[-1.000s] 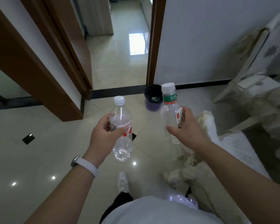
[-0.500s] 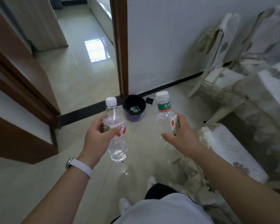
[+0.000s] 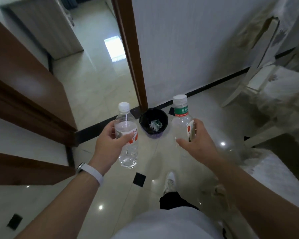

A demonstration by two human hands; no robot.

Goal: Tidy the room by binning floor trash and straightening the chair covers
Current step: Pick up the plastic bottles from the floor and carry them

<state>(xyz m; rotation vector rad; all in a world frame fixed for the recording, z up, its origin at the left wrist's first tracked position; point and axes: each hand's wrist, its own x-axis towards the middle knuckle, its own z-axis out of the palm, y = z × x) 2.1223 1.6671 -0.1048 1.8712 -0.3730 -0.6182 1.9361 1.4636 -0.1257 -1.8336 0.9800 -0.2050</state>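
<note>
Your shiny floor
The pale floor (image 3: 97, 94) has small black tiles (image 3: 139, 179) in it. A little bin (image 3: 154, 135) stands on it by the door frame (image 3: 138, 80), with trash inside. A white chair (image 3: 259, 78) stands to your right, and your white shoe (image 3: 169, 182) is near you.

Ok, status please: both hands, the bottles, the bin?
Left hand grips red-label bottle, right hand grips green-label bottle. Bin on floor just ahead, some trash inside. Nothing visible in the way.
</note>
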